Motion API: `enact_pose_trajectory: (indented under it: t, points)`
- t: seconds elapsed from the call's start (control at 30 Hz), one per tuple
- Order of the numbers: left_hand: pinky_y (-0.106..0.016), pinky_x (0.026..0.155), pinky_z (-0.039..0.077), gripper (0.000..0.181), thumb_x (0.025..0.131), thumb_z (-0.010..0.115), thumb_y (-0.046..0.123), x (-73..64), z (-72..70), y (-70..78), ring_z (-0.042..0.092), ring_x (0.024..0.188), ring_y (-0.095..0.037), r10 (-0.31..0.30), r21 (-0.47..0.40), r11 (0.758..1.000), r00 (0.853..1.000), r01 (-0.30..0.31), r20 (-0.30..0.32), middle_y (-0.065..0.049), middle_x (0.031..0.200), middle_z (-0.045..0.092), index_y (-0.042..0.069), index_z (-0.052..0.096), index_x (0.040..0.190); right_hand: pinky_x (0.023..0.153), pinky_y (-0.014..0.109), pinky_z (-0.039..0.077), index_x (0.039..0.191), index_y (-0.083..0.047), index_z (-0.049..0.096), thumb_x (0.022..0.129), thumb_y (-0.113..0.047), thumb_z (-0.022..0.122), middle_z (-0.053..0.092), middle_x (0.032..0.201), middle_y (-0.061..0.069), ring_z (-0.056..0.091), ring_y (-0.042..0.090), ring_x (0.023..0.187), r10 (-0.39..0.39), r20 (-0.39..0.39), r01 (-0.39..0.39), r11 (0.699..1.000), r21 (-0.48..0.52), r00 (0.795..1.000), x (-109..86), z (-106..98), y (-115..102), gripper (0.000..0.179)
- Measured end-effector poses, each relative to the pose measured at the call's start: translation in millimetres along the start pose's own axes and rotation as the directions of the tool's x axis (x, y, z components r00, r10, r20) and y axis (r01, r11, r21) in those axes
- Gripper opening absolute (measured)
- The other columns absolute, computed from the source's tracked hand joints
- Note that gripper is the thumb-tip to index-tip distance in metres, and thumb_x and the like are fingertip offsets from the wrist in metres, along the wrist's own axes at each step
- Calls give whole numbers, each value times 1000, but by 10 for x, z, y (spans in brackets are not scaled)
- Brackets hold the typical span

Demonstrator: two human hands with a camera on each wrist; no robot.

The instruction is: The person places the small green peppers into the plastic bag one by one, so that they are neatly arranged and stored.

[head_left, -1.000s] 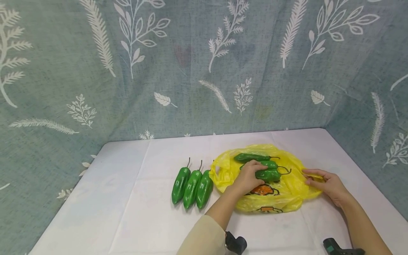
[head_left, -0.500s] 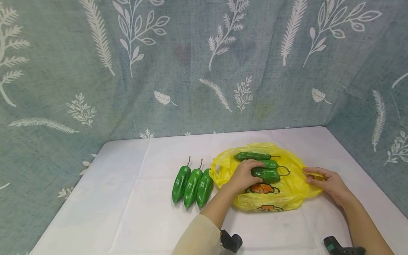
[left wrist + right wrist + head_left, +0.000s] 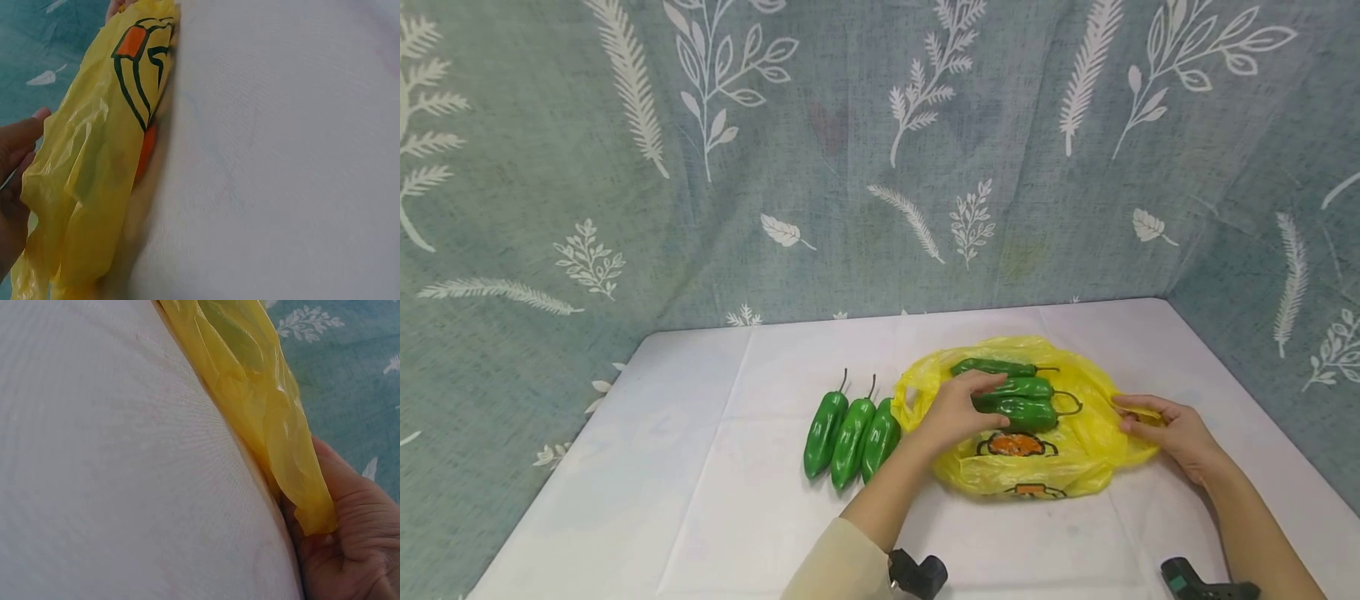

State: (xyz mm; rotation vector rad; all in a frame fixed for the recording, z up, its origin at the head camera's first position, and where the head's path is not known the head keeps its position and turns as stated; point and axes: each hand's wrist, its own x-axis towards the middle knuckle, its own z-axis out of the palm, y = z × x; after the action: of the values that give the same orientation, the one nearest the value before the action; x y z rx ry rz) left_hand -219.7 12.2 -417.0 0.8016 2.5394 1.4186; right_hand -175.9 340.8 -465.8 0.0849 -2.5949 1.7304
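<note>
My left hand [image 3: 958,410] hovers at the blunt ends of two green chili peppers, thumb and fingers spread apart around them. Those two, the nearer pepper [image 3: 1021,414] and the one behind it [image 3: 1026,387], lie side by side on a yellow plastic bag [image 3: 1086,433], stems to the right. A third, slimmer pepper [image 3: 996,367] is farther back on the bag. At the bag's right edge, my right hand [image 3: 1176,437] pinches the plastic between thumb and fingers; the right wrist view shows the gathered yellow corner [image 3: 315,515] in that grip. In the left wrist view the bag hides the peppers.
Left of the bag, three more glossy green peppers [image 3: 852,442] stand in a row on the white tablecloth [image 3: 760,533], the rightmost partly behind my left forearm. A grey-green curtain with white leaf prints [image 3: 850,275] hangs behind and beside the table.
My left hand has slid left along the two peppers and its fingers have come off them, uncovering more of both. The peppers and the right hand have stayed put.
</note>
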Motion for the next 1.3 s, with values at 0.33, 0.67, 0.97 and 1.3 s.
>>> enact_pose_trajectory:
  t: [0.33,0.67,0.97,1.3]
  points:
    - [-34,97,47,62,78,78,18,-133,-160,15,55,119,-20,18,6,1000,999,-17,-44,2,131,56,12,53,135,79,-1,38,124,2,58,87,-25,69,53,98,-39,40,-19,97,24,-4,-24,999,-31,1000,-10,13,-31,47]
    - [-39,102,43,67,77,78,20,-253,-258,29,52,123,-22,15,20,1000,998,-14,-53,0,135,54,12,50,137,79,-1,37,124,3,57,88,-25,68,52,99,-39,39,-18,98,14,-4,-14,999,-30,1000,-8,16,-24,47]
    - [-38,102,43,68,74,80,19,-378,-379,-22,53,120,-20,18,-41,999,992,-23,-122,0,132,56,15,52,136,79,-1,38,123,1,59,88,-24,68,53,101,-39,41,-19,97,13,-2,-13,1000,-4,1000,-21,20,-26,44]
    - [-42,103,42,63,77,79,20,-532,-592,-166,54,119,-23,26,-48,998,982,-35,-187,-6,130,57,9,53,134,79,0,40,123,1,59,88,-23,68,53,101,-39,41,-18,98,12,-2,-12,1000,4,1000,-21,17,-19,44]
